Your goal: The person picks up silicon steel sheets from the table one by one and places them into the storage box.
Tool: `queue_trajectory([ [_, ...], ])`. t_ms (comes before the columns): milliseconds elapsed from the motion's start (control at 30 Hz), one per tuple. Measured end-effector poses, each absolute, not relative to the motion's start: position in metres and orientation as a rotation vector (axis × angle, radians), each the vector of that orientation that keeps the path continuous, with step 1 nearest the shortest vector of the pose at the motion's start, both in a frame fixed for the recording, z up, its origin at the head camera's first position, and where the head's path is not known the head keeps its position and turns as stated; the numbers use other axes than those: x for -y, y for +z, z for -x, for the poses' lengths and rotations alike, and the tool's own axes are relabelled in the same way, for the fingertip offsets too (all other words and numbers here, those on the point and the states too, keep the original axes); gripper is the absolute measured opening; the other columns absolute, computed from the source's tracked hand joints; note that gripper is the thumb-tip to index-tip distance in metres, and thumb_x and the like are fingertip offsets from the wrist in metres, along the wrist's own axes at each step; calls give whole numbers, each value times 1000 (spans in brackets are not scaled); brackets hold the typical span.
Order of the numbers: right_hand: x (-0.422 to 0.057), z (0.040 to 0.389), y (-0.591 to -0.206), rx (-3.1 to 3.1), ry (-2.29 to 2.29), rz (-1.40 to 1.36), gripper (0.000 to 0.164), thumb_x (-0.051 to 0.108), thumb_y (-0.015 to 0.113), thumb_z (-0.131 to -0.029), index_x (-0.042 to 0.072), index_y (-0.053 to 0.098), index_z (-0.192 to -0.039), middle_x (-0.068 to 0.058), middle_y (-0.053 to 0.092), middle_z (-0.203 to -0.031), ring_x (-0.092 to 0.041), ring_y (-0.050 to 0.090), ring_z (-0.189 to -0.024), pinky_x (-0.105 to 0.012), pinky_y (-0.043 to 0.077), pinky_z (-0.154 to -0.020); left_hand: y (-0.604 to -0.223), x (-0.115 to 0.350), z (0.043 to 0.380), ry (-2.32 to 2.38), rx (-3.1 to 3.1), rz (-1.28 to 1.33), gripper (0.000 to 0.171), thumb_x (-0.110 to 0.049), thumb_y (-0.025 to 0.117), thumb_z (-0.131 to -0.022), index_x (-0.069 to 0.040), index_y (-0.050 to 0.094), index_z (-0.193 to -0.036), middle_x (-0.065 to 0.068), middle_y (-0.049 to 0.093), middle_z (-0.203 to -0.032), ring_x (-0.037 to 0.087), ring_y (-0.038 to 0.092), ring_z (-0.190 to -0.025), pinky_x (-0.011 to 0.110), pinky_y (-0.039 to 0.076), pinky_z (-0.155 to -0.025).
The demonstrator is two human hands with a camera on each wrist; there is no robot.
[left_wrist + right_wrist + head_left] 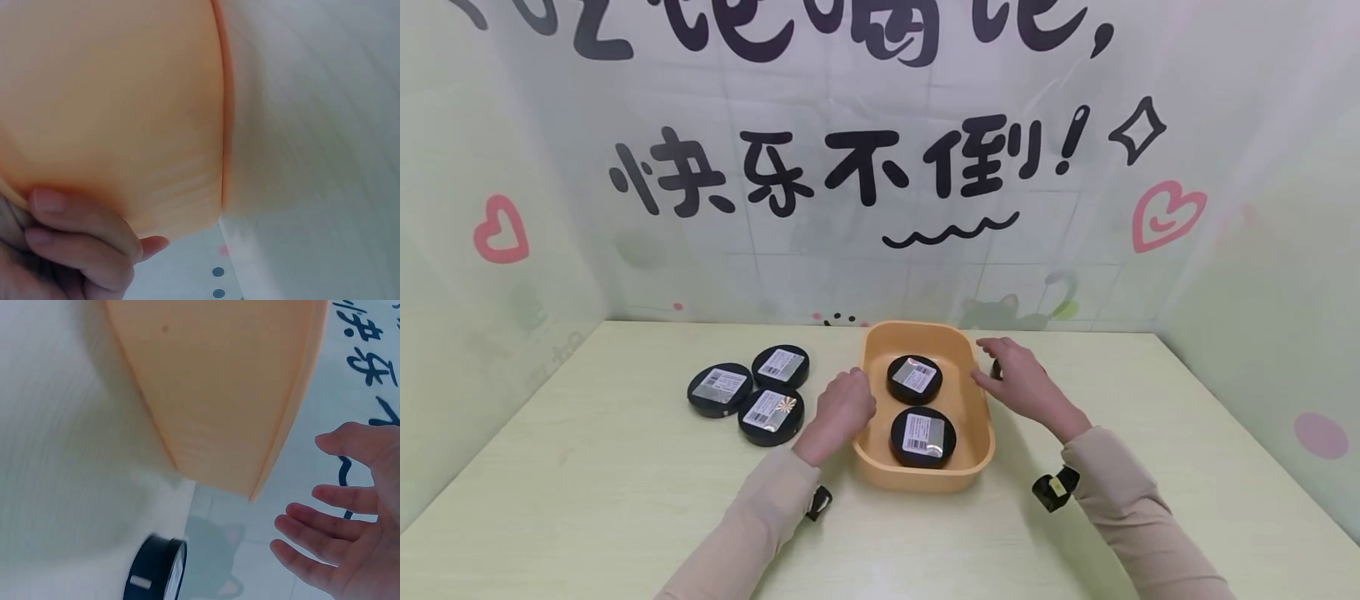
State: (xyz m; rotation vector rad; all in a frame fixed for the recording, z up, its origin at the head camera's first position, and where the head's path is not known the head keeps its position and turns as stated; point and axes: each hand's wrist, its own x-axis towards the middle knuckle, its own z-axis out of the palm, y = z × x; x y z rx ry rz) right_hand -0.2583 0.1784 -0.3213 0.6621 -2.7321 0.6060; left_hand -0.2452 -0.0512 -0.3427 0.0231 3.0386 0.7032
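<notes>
An orange plastic tray [925, 477] with rounded corners stands on the table. Two flat round black cases with silver-white barcode labels lie inside it, a rear case [914, 379] and a front case [922, 437]. My left hand [842, 408] is at the tray's left rim, its fingers curled against the rim; in the left wrist view the curled fingers [87, 231] cover part of the tray edge. Beside the right rim, my right hand [1018, 382] has its fingers spread and holds nothing. Another black case [155, 569] stands near it, mostly hidden behind that hand in the head view.
Left of the tray, three more black labelled cases lie close together: a left one [720, 390], a rear one [781, 367] and a front one [771, 415]. A printed backdrop [820, 275] rises behind the pale table [587, 483] and along both sides.
</notes>
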Motion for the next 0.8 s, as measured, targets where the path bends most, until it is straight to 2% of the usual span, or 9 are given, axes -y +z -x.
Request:
queue_trajectory([
  [267, -198, 268, -328, 2749, 576, -580, 41, 13, 59, -83, -13, 50, -113, -29, 54, -103, -40, 53, -93, -48, 43, -79, -343, 51, 245, 729, -3043, -26, 19, -4, 54, -80, 9, 52, -94, 15, 52, -76, 23, 50, -62, 32, 45, -49],
  [500, -208, 273, -336, 2786, 610, -516, 42, 13, 58, -83, -13, 49, -114, -30, 52, -106, -39, 53, -87, -47, 43, -73, -345, 51, 245, 734, -3064, -38, 17, -3, 54, -80, 8, 53, -92, 14, 51, -74, 22, 50, -62, 32, 44, -49],
  [800, -213, 279, -344, 2822, 612, -482, 42, 13, 58, -83, -14, 48, -114, -33, 47, -111, -43, 51, -92, -49, 42, -76, -345, 51, 246, 743, -3052, -25, 19, -4, 55, -80, 8, 52, -94, 15, 52, -76, 22, 50, -62, 32, 45, -50],
])
